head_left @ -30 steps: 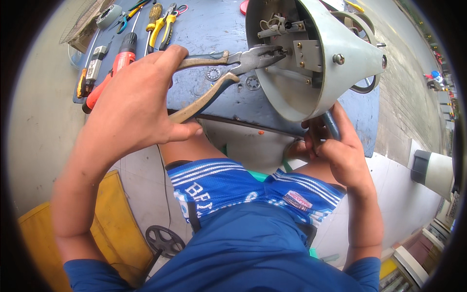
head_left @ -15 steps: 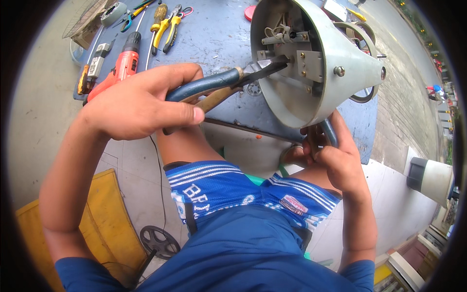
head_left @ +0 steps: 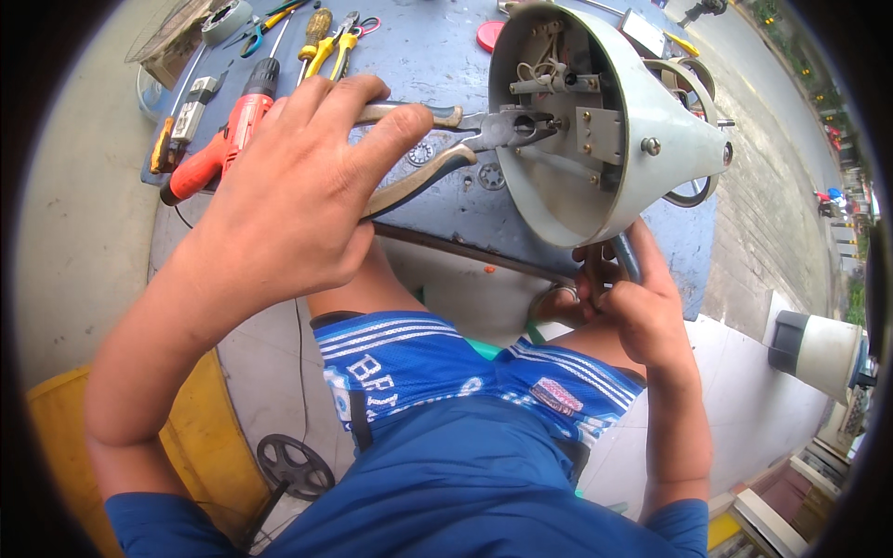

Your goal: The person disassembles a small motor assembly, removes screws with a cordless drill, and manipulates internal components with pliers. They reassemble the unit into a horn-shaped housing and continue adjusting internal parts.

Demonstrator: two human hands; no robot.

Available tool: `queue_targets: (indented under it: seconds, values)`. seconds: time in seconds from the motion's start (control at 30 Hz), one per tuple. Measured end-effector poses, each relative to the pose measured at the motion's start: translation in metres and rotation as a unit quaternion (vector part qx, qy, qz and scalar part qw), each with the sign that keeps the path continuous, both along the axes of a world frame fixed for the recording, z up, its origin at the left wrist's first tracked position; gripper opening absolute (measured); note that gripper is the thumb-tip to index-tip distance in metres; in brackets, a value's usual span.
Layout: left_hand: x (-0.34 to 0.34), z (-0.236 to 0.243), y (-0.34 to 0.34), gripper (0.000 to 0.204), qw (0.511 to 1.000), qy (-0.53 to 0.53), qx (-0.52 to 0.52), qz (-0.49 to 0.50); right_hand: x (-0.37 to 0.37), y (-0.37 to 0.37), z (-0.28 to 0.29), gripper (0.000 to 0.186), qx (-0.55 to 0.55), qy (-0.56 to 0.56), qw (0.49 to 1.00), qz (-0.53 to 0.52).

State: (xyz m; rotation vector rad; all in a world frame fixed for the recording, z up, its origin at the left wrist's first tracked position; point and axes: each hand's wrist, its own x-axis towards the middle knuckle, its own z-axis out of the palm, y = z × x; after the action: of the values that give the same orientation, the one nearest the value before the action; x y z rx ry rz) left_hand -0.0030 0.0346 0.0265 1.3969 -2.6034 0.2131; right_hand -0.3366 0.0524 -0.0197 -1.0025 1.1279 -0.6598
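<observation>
My left hand is closed round a pair of pliers with blue-and-tan grips, their handles spread wide. The jaws reach into the wide mouth of a grey cone-shaped metal housing, at a small stud by a bracket. Inside the housing are metal plates with brass-coloured screws and a bunch of pale wires. Below the housing's rim, my right hand grips a blue-handled hand tool; the housing hides its working end.
On the blue worktable lie a red power drill, yellow-handled pliers, a screwdriver, a power strip and a red lid. A black handwheel stands at lower left, a bucket at right.
My left hand has turned over and spread the pliers' handles apart; the jaws stay near the stud. The housing has shifted slightly in view. The right hand keeps its grip.
</observation>
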Motion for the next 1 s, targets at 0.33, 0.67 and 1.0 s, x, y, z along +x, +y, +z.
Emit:
queue_targets:
  seconds: [0.33,0.67,1.0]
  values:
    - [-0.004,0.008,-0.02,0.043,0.993,-0.042,0.079,0.082,0.001,-0.001,0.0,0.067,-0.006,0.003,1.0,0.013]
    - [0.02,0.014,-0.034,0.078,0.601,0.429,0.673,0.043,-0.002,-0.003,0.0,0.063,-0.005,0.003,1.0,0.022]
    - [0.001,0.015,-0.018,0.091,0.988,-0.01,0.155,0.02,0.003,-0.007,-0.001,0.057,-0.013,0.005,1.0,0.017]
